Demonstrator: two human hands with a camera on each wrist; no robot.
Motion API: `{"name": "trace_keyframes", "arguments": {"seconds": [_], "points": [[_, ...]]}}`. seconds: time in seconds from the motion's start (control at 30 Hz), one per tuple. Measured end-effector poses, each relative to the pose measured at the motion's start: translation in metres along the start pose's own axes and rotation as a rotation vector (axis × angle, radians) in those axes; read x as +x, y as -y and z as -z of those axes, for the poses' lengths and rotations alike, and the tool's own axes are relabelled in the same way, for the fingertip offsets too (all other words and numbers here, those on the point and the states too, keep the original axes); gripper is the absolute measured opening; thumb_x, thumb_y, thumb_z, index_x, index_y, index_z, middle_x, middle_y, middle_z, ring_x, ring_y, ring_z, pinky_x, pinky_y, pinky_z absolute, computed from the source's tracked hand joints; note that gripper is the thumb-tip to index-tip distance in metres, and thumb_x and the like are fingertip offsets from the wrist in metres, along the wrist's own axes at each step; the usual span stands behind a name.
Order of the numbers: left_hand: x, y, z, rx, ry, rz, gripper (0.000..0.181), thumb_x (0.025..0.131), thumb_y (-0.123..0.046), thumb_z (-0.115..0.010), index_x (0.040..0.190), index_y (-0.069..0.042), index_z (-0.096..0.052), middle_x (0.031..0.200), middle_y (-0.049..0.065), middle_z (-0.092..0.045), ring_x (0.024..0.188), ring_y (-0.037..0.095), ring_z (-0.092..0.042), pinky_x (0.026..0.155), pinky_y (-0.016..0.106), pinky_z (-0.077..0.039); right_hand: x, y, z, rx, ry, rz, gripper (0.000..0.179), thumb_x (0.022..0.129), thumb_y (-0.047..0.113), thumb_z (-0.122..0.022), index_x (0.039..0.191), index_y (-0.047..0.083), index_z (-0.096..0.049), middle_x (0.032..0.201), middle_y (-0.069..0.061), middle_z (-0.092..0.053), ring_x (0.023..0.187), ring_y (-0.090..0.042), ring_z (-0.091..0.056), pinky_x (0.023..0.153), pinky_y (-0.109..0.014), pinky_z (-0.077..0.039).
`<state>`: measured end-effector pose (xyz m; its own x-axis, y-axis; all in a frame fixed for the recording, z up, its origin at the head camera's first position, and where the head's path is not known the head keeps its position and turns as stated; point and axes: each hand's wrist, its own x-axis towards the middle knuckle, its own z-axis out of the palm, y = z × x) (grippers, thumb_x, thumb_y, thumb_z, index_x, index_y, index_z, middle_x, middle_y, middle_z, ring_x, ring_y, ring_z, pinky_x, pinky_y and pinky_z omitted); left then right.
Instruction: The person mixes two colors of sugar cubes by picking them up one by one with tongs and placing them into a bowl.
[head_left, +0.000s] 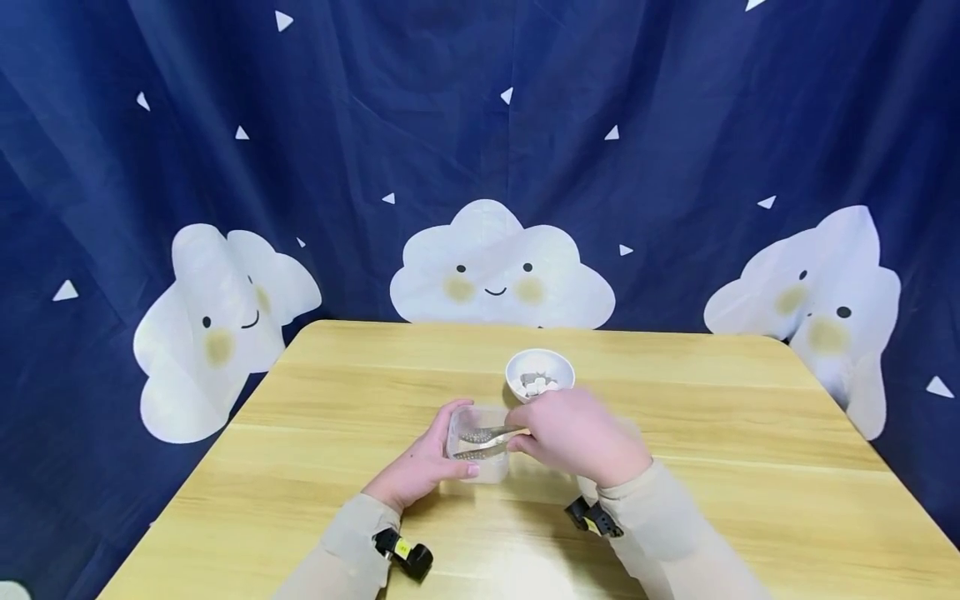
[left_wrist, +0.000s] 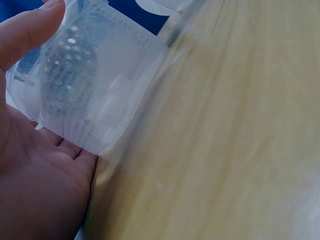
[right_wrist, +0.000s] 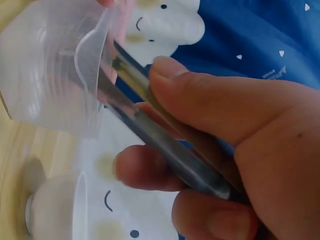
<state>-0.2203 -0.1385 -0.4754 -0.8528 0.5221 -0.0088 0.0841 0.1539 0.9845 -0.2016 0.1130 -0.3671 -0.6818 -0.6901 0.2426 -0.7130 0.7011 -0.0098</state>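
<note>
My left hand grips a clear plastic container on the table, thumb on the near side and fingers round the far side. My right hand holds metal tongs, whose perforated tips reach down inside the container. In the right wrist view the thumb and fingers lie on the two arms of the tongs, which stand apart. Through the container wall in the left wrist view, pale lumps show faintly near the bottom. Just beyond the right hand stands a white bowl with white pieces in it.
The light wood table reaches back to a dark blue curtain with white clouds and triangles. A black wrist camera is strapped to the left sleeve, another to the right one.
</note>
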Motion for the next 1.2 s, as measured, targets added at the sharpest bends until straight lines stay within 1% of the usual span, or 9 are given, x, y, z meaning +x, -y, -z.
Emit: {"name": "trace_keyframes", "arguments": {"seconds": [0.13,0.3,0.43,0.6,0.77,0.87,0.97,1.07,1.2], "points": [[-0.001,0.001,-0.002,0.002,-0.003,0.002,0.099,0.084,-0.013,-0.079,0.160,-0.021,-0.016,0.156,0.010,-0.036,0.129,0.027,-0.050,0.114,0.048,-0.032,0.004,0.003,-0.004,0.011,0.033,0.015,0.018,0.086,0.037,-0.079,0.077,0.028,-0.066,0.066,0.017,-0.054,0.054,-0.006,-0.045,0.050,-0.030,-0.041],[0.000,0.001,-0.002,0.006,-0.006,0.014,0.099,0.084,-0.015,-0.080,0.159,-0.024,-0.017,0.158,0.007,-0.034,0.129,0.025,-0.051,0.114,0.047,-0.031,0.005,0.005,-0.006,0.010,0.019,0.055,0.023,0.086,0.033,-0.079,0.071,0.027,-0.062,0.063,0.017,-0.054,0.053,-0.005,-0.044,0.049,-0.030,-0.041],[0.000,0.000,-0.002,-0.005,-0.002,0.011,0.099,0.084,-0.014,-0.080,0.159,-0.025,-0.017,0.156,0.009,-0.036,0.129,0.025,-0.051,0.114,0.047,-0.030,0.004,0.004,-0.002,0.019,-0.002,0.062,0.021,0.087,0.029,-0.079,0.073,0.025,-0.064,0.065,0.015,-0.057,0.054,-0.005,-0.046,0.051,-0.029,-0.043],[0.002,0.000,-0.002,-0.029,0.007,0.002,0.101,0.083,-0.011,-0.080,0.160,-0.023,-0.016,0.154,0.012,-0.038,0.127,0.026,-0.053,0.112,0.045,-0.037,0.000,0.000,0.005,0.034,-0.018,0.063,0.015,0.089,0.027,-0.078,0.078,0.024,-0.067,0.069,0.015,-0.060,0.058,-0.005,-0.051,0.054,-0.031,-0.047],[0.001,0.002,-0.002,-0.033,0.007,0.002,0.100,0.083,-0.011,-0.079,0.160,-0.022,-0.016,0.154,0.011,-0.037,0.127,0.027,-0.053,0.111,0.046,-0.038,-0.005,-0.008,0.012,0.031,-0.069,0.046,0.008,0.088,0.029,-0.078,0.086,0.025,-0.072,0.077,0.015,-0.066,0.065,-0.005,-0.058,0.058,-0.034,-0.052],[0.001,0.002,-0.002,-0.034,0.006,0.001,0.100,0.083,-0.009,-0.078,0.160,-0.021,-0.015,0.155,0.010,-0.036,0.128,0.028,-0.053,0.113,0.047,-0.036,-0.008,-0.014,0.017,0.034,-0.112,0.039,0.007,0.088,0.028,-0.079,0.091,0.023,-0.074,0.078,0.014,-0.067,0.063,-0.006,-0.058,0.055,-0.034,-0.051],[0.001,0.002,-0.002,-0.030,0.001,0.003,0.099,0.082,-0.008,-0.078,0.159,-0.024,-0.017,0.156,0.009,-0.036,0.131,0.028,-0.051,0.115,0.048,-0.033,-0.011,-0.019,0.021,0.030,-0.167,0.041,0.007,0.089,0.027,-0.078,0.092,0.023,-0.074,0.079,0.014,-0.066,0.062,-0.007,-0.057,0.053,-0.033,-0.049],[0.000,0.002,-0.001,0.003,-0.019,0.006,0.097,0.082,-0.011,-0.079,0.157,-0.028,-0.020,0.157,0.007,-0.036,0.134,0.026,-0.047,0.117,0.048,-0.028,-0.015,-0.025,0.025,0.029,-0.215,0.040,0.007,0.089,0.025,-0.079,0.090,0.023,-0.072,0.077,0.015,-0.063,0.060,-0.007,-0.055,0.052,-0.032,-0.048],[0.000,0.001,-0.001,0.040,-0.038,0.012,0.095,0.082,-0.014,-0.080,0.156,-0.028,-0.023,0.157,0.006,-0.034,0.137,0.026,-0.042,0.118,0.049,-0.024,-0.019,-0.032,0.027,0.039,-0.232,0.022,0.014,0.090,0.021,-0.078,0.084,0.022,-0.065,0.069,0.015,-0.052,0.058,-0.007,-0.047,0.052,-0.028,-0.043]]}}
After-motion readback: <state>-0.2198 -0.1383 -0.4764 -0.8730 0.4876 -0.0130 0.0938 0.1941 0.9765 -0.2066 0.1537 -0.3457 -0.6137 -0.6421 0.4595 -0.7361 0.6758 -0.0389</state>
